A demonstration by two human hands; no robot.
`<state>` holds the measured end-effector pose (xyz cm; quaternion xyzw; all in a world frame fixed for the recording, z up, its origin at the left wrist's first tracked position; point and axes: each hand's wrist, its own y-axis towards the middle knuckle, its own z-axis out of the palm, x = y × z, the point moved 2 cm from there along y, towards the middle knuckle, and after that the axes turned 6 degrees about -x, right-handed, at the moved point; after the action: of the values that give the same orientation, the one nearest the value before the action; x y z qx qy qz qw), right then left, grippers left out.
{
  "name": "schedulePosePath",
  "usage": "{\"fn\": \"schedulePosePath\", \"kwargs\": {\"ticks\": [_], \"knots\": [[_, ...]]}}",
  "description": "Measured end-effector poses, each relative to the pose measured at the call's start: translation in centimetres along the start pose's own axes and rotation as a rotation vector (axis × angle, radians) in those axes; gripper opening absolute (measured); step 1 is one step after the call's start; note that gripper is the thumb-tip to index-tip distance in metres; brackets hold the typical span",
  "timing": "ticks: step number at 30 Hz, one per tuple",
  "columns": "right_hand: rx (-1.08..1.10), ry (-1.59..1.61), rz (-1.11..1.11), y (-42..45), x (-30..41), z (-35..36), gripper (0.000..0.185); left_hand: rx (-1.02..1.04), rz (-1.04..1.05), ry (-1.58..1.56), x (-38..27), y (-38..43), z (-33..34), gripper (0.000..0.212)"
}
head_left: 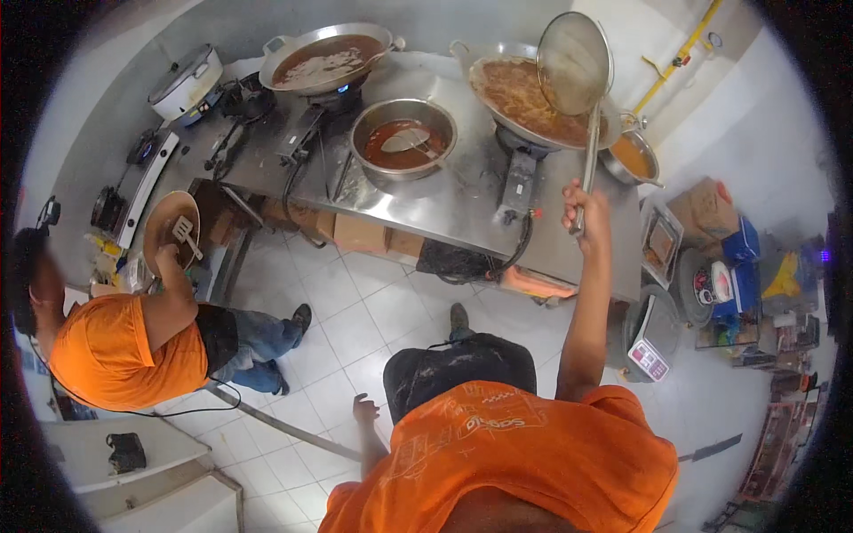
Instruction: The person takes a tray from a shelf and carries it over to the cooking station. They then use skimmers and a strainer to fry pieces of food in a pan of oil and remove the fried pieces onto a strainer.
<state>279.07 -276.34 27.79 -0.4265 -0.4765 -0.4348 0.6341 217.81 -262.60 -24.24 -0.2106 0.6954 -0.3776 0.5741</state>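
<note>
My right hand (588, 212) grips the metal handle of a large round mesh skimmer (574, 63), raised above a wide wok (616, 130) at the back right. Brown, foamy frying food or oil (510, 90) fills that wok; the skimmer hides part of it. I cannot make out anything lying in the mesh. Hanging low beside my black apron (460, 373), my left hand (366, 409) holds nothing, its fingers loosely bent and apart. Left of the wok, a steel bowl (404, 174) contains reddish-brown liquid and a perforated ladle (405, 139).
A second wok (266, 70) of brown liquid sits over a lit burner. An orange-shirted person (126, 346) works at a pan (154, 206) with a slotted spatula (184, 231). Gas hoses hang along the steel counter (426, 206). A pot of orange liquid (633, 156) and a digital scale (650, 353) are rightward.
</note>
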Motion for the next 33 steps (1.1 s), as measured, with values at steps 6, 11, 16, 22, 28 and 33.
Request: {"fn": "schedulePosePath", "kwargs": {"ticks": [6, 11, 16, 22, 28, 33], "knots": [[0.075, 0.049, 0.059, 0.7, -1.2, 2.4, 0.035, 0.202, 0.028, 0.009, 1.8, 0.8, 1.8, 0.038], [0.156, 0.105, 0.131, -2.5, -2.1, 4.5, 0.036, 0.321, -0.011, -0.114, 1.7, 1.2, 2.2, 0.032], [0.257, 0.086, 0.192, -6.0, -4.4, 7.0, 0.041, 0.225, 0.059, -0.006, -3.7, -1.8, 5.0, 0.030], [0.378, 0.135, 0.286, -6.9, -11.8, 10.4, 0.045, 0.100, 0.277, 0.245, -13.1, -2.2, 9.7, 0.034], [0.372, -0.036, 0.181, -6.8, -20.7, 12.2, 0.029, 0.457, 0.619, 0.238, -32.1, -9.3, 21.9, 0.026], [0.387, -0.060, 0.157, -4.6, -25.3, 11.4, 0.040, 0.636, 0.727, 0.178, -39.4, -13.3, 30.4, 0.029]]}}
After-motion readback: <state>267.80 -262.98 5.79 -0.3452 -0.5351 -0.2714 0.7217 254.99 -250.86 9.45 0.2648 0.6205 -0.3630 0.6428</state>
